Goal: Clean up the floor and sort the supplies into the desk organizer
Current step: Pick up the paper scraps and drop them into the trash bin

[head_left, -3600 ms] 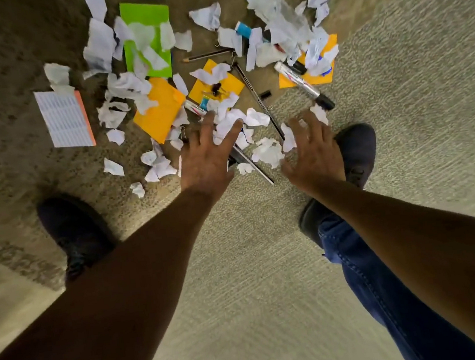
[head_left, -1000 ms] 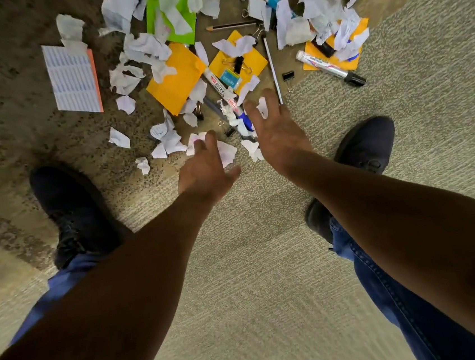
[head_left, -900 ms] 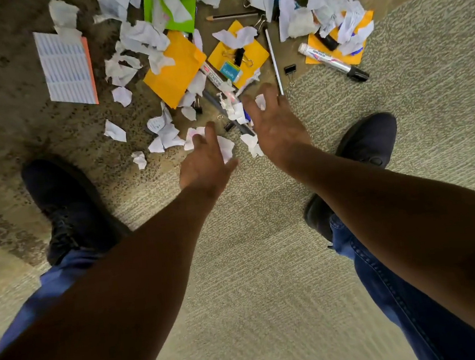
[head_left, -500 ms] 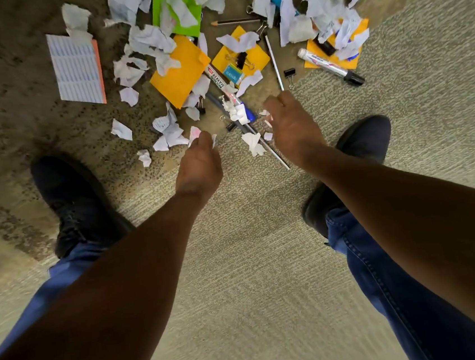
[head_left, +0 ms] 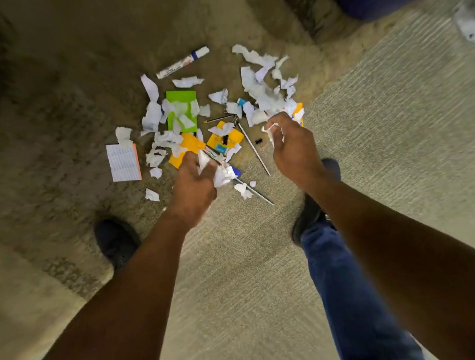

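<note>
Person stands over mess on carpet (head_left: 254, 266). Left hand (head_left: 194, 184) curled round bunch of white paper scraps (head_left: 220, 175), held above floor. Right hand (head_left: 293, 147) pinches smaller crumpled scrap (head_left: 272, 129) between fingers. More torn paper bits (head_left: 262, 95) lie scattered on carpet past hands. Green sticky pad (head_left: 181, 111) and orange sticky pads (head_left: 186, 150) sit among them. White marker (head_left: 183, 62) lies at far side of mess. Lined notepad (head_left: 123, 162) lies at left side. Thin pen (head_left: 253, 148) lies between hands. Dark shoes (head_left: 117, 242) stand on carpet.
</note>
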Motion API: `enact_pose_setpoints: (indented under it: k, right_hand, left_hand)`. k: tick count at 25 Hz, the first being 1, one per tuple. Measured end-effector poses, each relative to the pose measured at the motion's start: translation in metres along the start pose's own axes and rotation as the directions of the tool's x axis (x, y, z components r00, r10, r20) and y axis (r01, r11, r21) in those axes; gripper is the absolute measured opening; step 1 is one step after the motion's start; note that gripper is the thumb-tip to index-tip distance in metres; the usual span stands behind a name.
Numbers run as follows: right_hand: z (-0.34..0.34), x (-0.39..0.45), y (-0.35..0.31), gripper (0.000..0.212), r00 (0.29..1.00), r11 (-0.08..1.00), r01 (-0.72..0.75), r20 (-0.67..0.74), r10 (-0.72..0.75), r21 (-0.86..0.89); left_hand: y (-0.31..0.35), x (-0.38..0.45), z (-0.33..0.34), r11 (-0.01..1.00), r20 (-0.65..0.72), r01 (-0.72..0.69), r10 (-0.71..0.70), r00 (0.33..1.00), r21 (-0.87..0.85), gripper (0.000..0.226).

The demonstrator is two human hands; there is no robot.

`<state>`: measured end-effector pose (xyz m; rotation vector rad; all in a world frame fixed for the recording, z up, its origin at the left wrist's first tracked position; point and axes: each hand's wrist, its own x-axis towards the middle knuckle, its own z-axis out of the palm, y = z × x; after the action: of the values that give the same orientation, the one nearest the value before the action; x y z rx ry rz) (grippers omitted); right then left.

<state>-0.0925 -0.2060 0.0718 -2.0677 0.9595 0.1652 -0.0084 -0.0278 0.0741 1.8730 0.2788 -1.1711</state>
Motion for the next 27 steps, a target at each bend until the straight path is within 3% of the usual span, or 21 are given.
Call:
enact_pose_setpoints:
  k: [3, 6, 9, 11, 13, 14, 17, 19, 20, 22, 25, 27]
  right_hand:
    - [-0.054, 0.025, -0.029, 0.023, 0.983, 0.998, 0.051, -0.177, -0.059, -0.045]
    - [-0.115, 0.051, -0.049, 0.037, 0.896, 0.984, 0.07, -0.423, -0.135, -0.165]
    - [-0.188, 0.084, -0.055, 0.041, 0.773, 0.986, 0.066, -0.617, -0.149, -0.156]
    - [-0.232, 0.112, -0.049, 0.036, 0.698, 0.993, 0.064, -0.707, -0.112, -0.095]
    - [-0.267, 0.141, -0.033, 0.032, 0.69, 0.998, 0.032, -0.722, -0.062, -0.055]
    - [-0.279, 0.154, -0.021, 0.034, 0.739, 0.999, -0.005, -0.673, -0.032, -0.053]
    - [-0.302, 0.185, 0.016, 0.047, 0.937, 0.978, -0.164, -0.33, 0.114, -0.129]
    - [-0.304, 0.189, 0.032, 0.051, 0.962, 0.961, -0.222, -0.199, 0.188, -0.164]
    - [-0.301, 0.186, 0.037, 0.05, 0.958, 0.966, -0.205, -0.235, 0.164, -0.159]
    - [-0.29, 0.166, 0.043, 0.043, 0.889, 0.983, -0.134, -0.453, 0.062, -0.128]
    - [-0.261, 0.12, 0.047, 0.032, 0.757, 0.99, -0.036, -0.651, -0.061, -0.135]
    - [-0.245, 0.095, 0.054, 0.026, 0.746, 0.991, 0.006, -0.66, -0.093, -0.133]
  left_hand:
    - [0.061, -0.002, 0.012, 0.93, 0.05, -0.254, 0.25, 0.967, 0.266, 0.015]
    - [0.124, -0.001, 0.03, 0.786, 0.075, -0.394, 0.41, 0.909, 0.478, 0.016]
    - [0.18, -0.001, 0.055, 0.685, 0.152, -0.522, 0.526, 0.837, 0.508, 0.015]
    - [0.215, 0.001, 0.078, 0.682, 0.163, -0.552, 0.549, 0.82, 0.479, 0.016]
    - [0.247, 0.005, 0.108, 0.727, 0.164, -0.546, 0.53, 0.832, 0.418, 0.015]
    - [0.261, 0.008, 0.123, 0.744, 0.174, -0.541, 0.517, 0.838, 0.393, 0.014]
    - [0.29, 0.013, 0.167, 0.748, 0.218, -0.563, 0.52, 0.826, 0.352, 0.011]
    - [0.301, 0.015, 0.194, 0.718, 0.205, -0.588, 0.554, 0.807, 0.373, 0.009]
    - [0.307, 0.014, 0.207, 0.706, 0.195, -0.596, 0.569, 0.799, 0.382, 0.009]
    - [0.322, 0.016, 0.238, 0.683, 0.18, -0.626, 0.609, 0.773, 0.376, 0.011]
    - [0.356, 0.025, 0.28, 0.544, 0.172, -0.754, 0.757, 0.63, 0.37, 0.012]
    - [0.376, 0.039, 0.301, 0.435, 0.184, -0.8, 0.821, 0.541, 0.412, 0.018]
